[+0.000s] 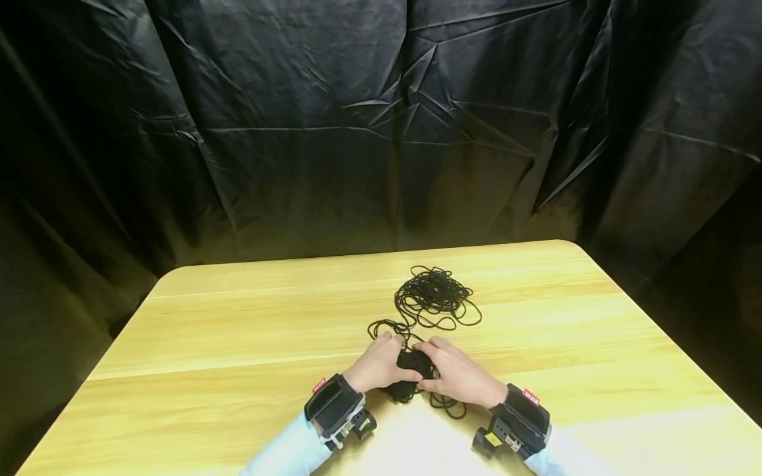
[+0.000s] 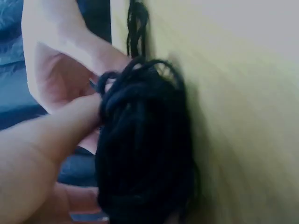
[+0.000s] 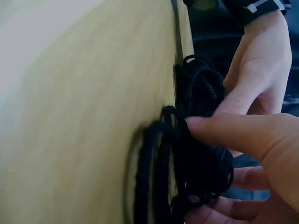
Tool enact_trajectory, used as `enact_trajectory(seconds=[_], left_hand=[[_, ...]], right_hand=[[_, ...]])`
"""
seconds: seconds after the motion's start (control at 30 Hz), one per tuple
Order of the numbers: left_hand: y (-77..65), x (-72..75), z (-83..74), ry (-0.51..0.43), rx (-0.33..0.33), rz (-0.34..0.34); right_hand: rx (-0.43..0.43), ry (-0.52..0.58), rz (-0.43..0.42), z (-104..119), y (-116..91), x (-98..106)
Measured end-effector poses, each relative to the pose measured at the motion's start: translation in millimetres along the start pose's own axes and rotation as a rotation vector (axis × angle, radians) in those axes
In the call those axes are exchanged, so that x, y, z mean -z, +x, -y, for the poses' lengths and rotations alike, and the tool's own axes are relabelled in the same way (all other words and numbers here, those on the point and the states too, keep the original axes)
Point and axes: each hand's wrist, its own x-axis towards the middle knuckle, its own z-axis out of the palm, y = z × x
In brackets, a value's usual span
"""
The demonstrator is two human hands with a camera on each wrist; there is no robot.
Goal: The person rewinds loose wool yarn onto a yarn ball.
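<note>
A bundle of black cord [image 1: 415,363] lies near the front of the table, between both hands. My left hand [image 1: 383,362] grips its left side, the thumb laid across the near face. From the right, my right hand [image 1: 455,371] holds the same bundle with thumb and fingers curled about it. In the left wrist view the wound cord [image 2: 145,149] fills the middle, thick and rounded. Loose loops [image 3: 152,172] hang off the bundle beside the right thumb in the right wrist view. The fingers' far ends are partly hidden behind the cord.
A loose tangle of the same black cord [image 1: 434,294] lies farther back on the wooden table [image 1: 238,337], with strands running from it to the hands. A dark curtain [image 1: 357,185] hangs behind the table's back edge. Each wrist carries a strapped camera.
</note>
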Motion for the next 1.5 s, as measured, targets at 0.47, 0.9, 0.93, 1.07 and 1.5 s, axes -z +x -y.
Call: enact_trajectory(seconds=[0.47,0.9,0.93,1.07,1.5], left_hand=[[12.7,16.0,9.0,-0.229,0.006,0.022],[30.0,49.2,15.5,-0.526,0.024,-0.161],[31.2,49.7,15.2,-0.525,0.027,-0.181],[34.6,51.6,14.2,-0.561,0.043,-0.217],[41.7,57.6,13.6,-0.908,0.100,-0.272]], right_hand=[[0.007,0.174,-0.068,-6,11,1],[-0.149,0.830,-0.187,-24,42,21],[-0.161,0.841,-0.204,-23,44,22],[-0.213,0.900,-0.293,-21,49,27],[-0.235,1.441,-0.301,-14,67,22]])
